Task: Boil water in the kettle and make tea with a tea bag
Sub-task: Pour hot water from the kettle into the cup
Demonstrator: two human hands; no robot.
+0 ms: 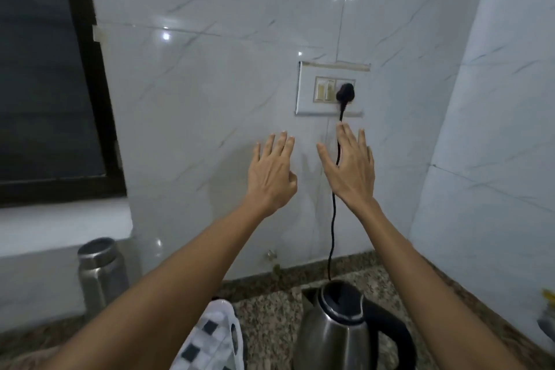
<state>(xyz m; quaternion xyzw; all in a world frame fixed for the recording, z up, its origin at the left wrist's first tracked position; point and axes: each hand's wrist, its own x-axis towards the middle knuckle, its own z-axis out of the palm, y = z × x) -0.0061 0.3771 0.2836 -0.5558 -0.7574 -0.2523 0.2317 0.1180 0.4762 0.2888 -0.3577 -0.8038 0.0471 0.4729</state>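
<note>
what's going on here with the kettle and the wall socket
A person is reaching both bare hands up toward the white wall switch plate. The black plug sits in its socket, and the black cord hangs down to the stainless steel electric kettle with the black lid on the speckled granite counter. The left hand and right hand are open, fingers spread, holding nothing; the right one is just below the plug. Whether the switch is on can't be told.

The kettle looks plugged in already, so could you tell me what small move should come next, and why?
Probably raise the right hand to press a switch beside the plug. The plug sits in the socket, its cord runs down toward the kettle, and both open hands hover just below the plate.
</note>
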